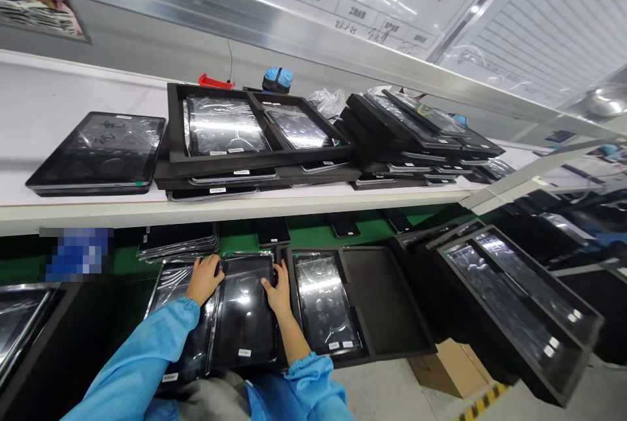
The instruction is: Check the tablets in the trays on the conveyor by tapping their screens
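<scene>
a: what's the biggest thing here?
b: the white shelf (73, 94) across the top, carrying stacked black trays (255, 160) of bagged tablets, with a lone tablet (100, 150) at nine o'clock from them.

a: and below it?
b: a green table (313, 235) under the shelf's edge. on it, at five o'clock from the stacks, a two-pocket black tray (386, 297): its left pocket holds a wrapped tablet (323, 310), its right pocket is bare. further out at three o'clock sits another tray (524, 303), tilted, with two glossy tablets.

a: where is the tablet being handled?
b: the dark tablet in its bag (245, 313) lies flat just left of the two-pocket tray, on top of other bagged tablets (171, 297).

a: the hands?
b: the left hand (203, 277) rests at the tablet's upper left corner, fingers curled over the top edge. the right hand (279, 290) presses on its right edge at two o'clock, thumb on the glass, fingers wrapped round the side. both grip that tablet. blue sleeves (147, 362) cover the arms.
</scene>
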{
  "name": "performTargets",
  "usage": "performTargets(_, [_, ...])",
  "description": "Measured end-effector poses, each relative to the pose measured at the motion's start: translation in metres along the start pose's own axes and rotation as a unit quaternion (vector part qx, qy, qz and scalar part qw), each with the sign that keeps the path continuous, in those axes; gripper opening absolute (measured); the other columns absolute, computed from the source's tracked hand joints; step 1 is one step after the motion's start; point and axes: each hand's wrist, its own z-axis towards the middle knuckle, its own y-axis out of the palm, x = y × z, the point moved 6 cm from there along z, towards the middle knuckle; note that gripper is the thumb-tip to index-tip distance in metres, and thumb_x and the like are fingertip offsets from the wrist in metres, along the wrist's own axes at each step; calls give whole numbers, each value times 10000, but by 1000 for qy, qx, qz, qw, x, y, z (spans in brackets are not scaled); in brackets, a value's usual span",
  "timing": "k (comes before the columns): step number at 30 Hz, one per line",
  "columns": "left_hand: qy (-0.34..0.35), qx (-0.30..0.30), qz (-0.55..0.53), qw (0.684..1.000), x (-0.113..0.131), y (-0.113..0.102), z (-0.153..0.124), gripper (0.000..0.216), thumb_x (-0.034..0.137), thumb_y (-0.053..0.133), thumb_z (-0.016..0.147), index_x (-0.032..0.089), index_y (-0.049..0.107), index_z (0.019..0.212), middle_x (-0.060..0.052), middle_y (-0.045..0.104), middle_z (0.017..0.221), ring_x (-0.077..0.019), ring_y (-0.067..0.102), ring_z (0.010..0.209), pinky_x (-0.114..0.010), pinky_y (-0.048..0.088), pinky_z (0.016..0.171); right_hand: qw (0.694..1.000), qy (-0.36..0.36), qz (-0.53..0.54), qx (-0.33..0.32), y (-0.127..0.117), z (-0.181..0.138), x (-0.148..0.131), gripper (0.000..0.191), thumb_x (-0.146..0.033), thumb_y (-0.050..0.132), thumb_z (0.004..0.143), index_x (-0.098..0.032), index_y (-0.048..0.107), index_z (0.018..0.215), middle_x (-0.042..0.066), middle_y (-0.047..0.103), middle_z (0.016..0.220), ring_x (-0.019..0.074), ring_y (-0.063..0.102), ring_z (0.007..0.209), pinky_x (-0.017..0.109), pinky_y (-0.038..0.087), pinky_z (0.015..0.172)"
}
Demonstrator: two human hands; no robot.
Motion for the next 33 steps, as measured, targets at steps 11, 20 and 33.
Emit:
performTargets(11, [-63,157,-88,982,-60,-48,-56,626,575,338,912,93,473,1288,-168,405,1408,-283,288,1360,-452,251,1138,999,-19,-33,0,2,-4,1,590,-337,543,778,-87,452,1305,183,237,1517,276,261,1396,440,236,1149])
performTargets(20, [-368,38,-326,870,-146,-4,-224,728,699,446,762,146,524,1228,-110,532,1299,-289,417,1283,-409,240,1161,996,44,-54,-47,-7,-38,12,805,-448,503,794,-6,282,1430,210,300,1486,287,249,1402,462,195,1165])
performTargets(33, [-384,35,-267,883,-137,-18,-221,632,640,511,623,98,605,932,-218,584,1119,-360,483,1175,-421,286,1117,985,60,-156,-49,-14,-99,-3,668,-445,479,850,23,456,1325,225,161,1531,311,198,1417,451,225,1157])
